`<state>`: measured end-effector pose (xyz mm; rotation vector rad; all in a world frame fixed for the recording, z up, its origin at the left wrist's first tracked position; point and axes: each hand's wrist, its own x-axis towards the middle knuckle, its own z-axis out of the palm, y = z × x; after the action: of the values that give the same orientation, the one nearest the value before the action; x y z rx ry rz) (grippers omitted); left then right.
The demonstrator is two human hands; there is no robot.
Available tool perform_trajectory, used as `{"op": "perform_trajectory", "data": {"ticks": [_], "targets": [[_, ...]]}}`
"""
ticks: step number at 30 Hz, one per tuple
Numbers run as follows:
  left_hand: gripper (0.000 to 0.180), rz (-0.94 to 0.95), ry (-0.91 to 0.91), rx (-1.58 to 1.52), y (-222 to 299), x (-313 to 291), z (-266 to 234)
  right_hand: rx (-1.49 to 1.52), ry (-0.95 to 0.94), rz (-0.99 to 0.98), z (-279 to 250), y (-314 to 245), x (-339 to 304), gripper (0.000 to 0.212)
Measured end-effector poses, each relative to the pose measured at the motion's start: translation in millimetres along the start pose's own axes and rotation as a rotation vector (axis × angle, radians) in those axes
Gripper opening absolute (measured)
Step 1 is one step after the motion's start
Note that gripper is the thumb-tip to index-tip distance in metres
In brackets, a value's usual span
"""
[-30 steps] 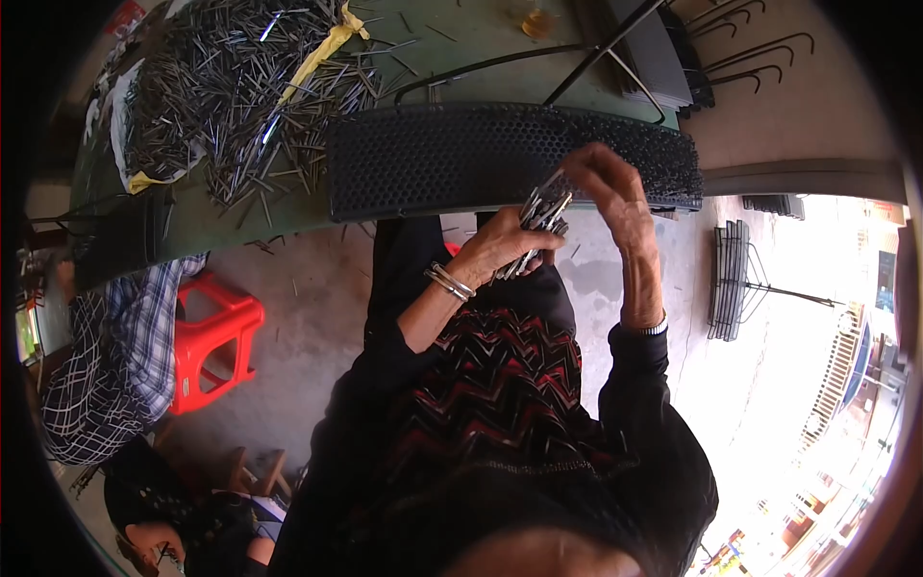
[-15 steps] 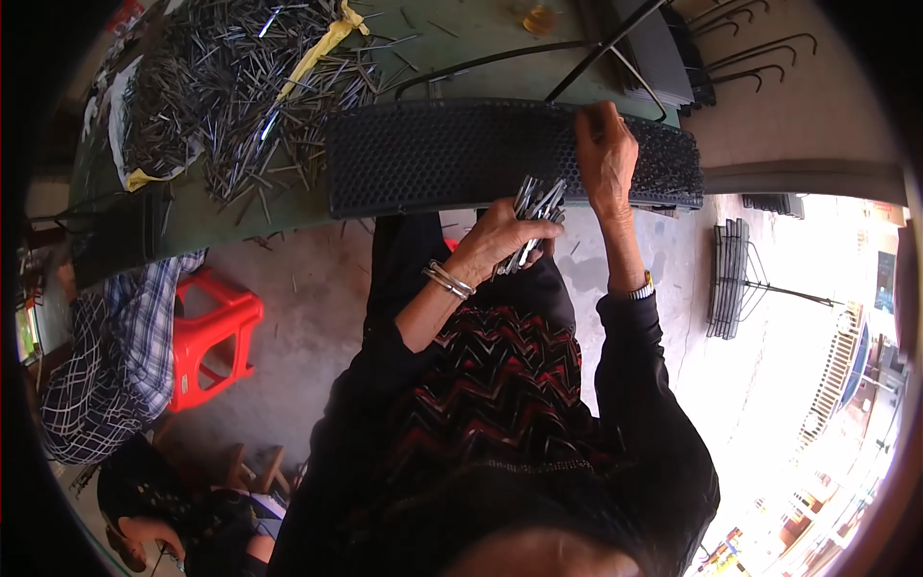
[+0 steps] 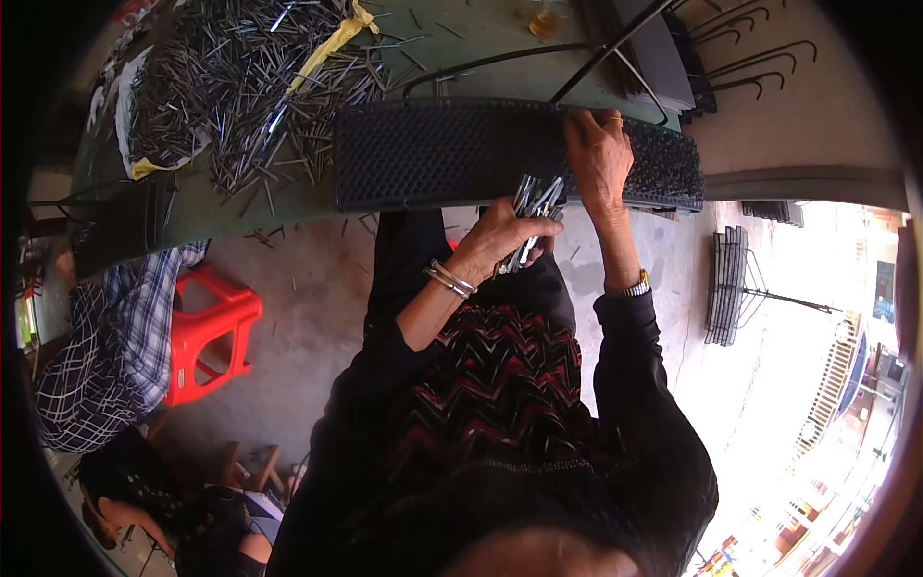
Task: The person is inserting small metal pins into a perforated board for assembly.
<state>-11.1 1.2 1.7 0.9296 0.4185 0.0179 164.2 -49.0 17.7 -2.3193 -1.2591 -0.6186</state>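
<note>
- Grey concrete floor [image 3: 308, 327] fills the middle of my view, running into bright daylight at the right of the frame.
- Across the top I have a green table [image 3: 500, 82].
- Heaped at its upper left I see a pile of thin metal sticks [image 3: 231, 87], some loose around it.
- At top centre lies the black perforated panel [image 3: 433, 154], along the table's near edge; its right end is densely studded.
- Left of frame, I pick out another person's plaid clothing [image 3: 154, 327], with a red stool [image 3: 212, 317] just beside it.
- My left hand [image 3: 505, 236], at the centre below the panel, is closed around a bundle of metal sticks [image 3: 534, 197], ends fanned upward.
- My right hand [image 3: 601, 163], right of centre, lies over the panel, fingers bent close together at its far edge; I cannot tell whether they pinch anything.
- Smaller still, silver bangles [image 3: 449, 279] circle my left wrist and a yellow ring [image 3: 615, 118] my right finger.
</note>
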Motion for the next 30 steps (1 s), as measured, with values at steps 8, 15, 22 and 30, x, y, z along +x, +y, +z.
{"op": "perform_trajectory", "data": {"ticks": [8, 15, 22, 30], "targets": [[0.014, 0.002, 0.066, 0.015, 2, -6, 2, 0.673, -0.616, 0.218, -60, -1, -17, 0.019], [0.016, 0.026, 0.010, 0.023, 0, -8, 5, 1.061, -0.687, 0.344, -68, 1, -26, 0.016], [0.018, -0.015, -0.048, -0.115, -5, -10, 5, 0.930, -0.570, 0.484, -61, -3, -41, 0.014], [0.019, -0.010, -0.030, -0.061, -5, -14, 2, 0.699, -0.364, 0.297, -59, -17, -52, 0.012]]}}
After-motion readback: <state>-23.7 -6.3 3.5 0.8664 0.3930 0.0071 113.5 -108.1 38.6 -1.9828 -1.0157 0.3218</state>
